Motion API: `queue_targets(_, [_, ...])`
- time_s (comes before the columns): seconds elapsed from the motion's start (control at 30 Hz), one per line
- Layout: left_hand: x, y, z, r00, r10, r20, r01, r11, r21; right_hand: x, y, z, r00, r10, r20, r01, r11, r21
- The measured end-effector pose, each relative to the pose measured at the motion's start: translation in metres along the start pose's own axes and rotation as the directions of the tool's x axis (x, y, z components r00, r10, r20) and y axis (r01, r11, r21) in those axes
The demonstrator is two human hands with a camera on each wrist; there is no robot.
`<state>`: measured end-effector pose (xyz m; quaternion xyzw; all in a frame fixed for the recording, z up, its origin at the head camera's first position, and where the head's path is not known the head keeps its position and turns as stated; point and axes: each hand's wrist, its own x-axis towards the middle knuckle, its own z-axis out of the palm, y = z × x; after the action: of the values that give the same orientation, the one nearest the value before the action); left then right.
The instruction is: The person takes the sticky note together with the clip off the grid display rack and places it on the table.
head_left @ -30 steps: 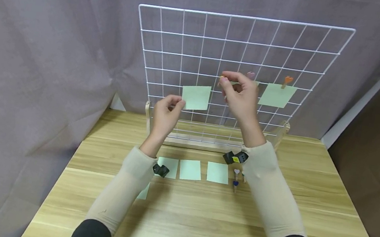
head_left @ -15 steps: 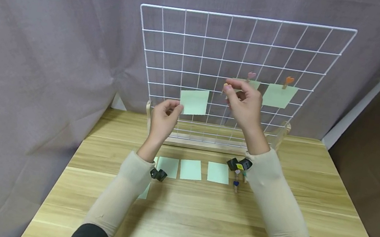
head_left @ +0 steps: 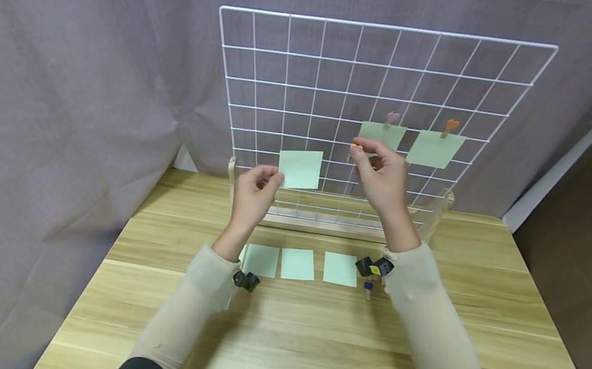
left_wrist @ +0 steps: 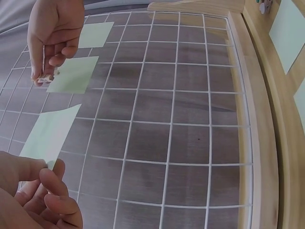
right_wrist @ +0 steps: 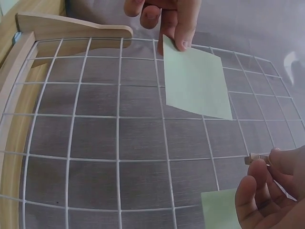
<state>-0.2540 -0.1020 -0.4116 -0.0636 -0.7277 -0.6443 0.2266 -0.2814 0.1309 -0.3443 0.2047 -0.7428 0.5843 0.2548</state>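
My left hand (head_left: 254,196) pinches a light green paper square (head_left: 300,169) by its lower left corner, holding it up in front of the white wire grid (head_left: 297,87). Between the thumb and forefinger of my right hand (head_left: 383,177) is a small wooden clothespin (right_wrist: 255,159), with a bit of yellow showing in the head view. That hand partly covers a green square (head_left: 381,134) that hangs from a pink heart clothespin (head_left: 392,118). Right of it, an orange heart clothespin (head_left: 451,126) fastens another green square (head_left: 435,150) to the grid.
Several green squares lie on the wooden table (head_left: 297,347), among them one in the middle (head_left: 298,264) and one at the right (head_left: 340,269). A blue heart clothespin (head_left: 368,289) lies beside the latter. The grid stands in a wooden base (head_left: 318,225) before a grey cloth (head_left: 93,58).
Both hands have come down in front of the grid, the left with its green square and the right with its clothespin. The right hand has also shifted slightly rightward, uncovering more of the pink-clipped square.
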Motion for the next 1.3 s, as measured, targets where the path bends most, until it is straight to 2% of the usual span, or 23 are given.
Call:
queue_targets(0.33, [-0.005, -0.005, 0.000, 1.000, -0.024, 0.017, 0.024, 1.000, -0.006, -0.010, 0.009, -0.001, 1.000, -0.005, 0.010, 0.006, 0.998, -0.056])
queue_targets(0.77, [-0.013, -0.012, -0.004, 1.000, -0.022, 0.019, 0.022, 1.000, -0.005, -0.022, 0.017, -0.004, 1.000, 0.023, 0.019, -0.022, 0.999, -0.039])
queue_targets(0.97, [-0.016, -0.016, -0.007, 1.000, -0.017, 0.019, 0.017, 1.000, 0.003, -0.028, 0.023, -0.008, 0.997, 0.074, 0.014, -0.073, 0.996, -0.052])
queue_targets(1.3, [-0.026, -0.024, -0.013, 0.997, -0.067, 0.025, 0.067, 0.998, -0.012, -0.039, 0.034, -0.015, 0.991, 0.131, 0.028, -0.128, 0.988, -0.089])
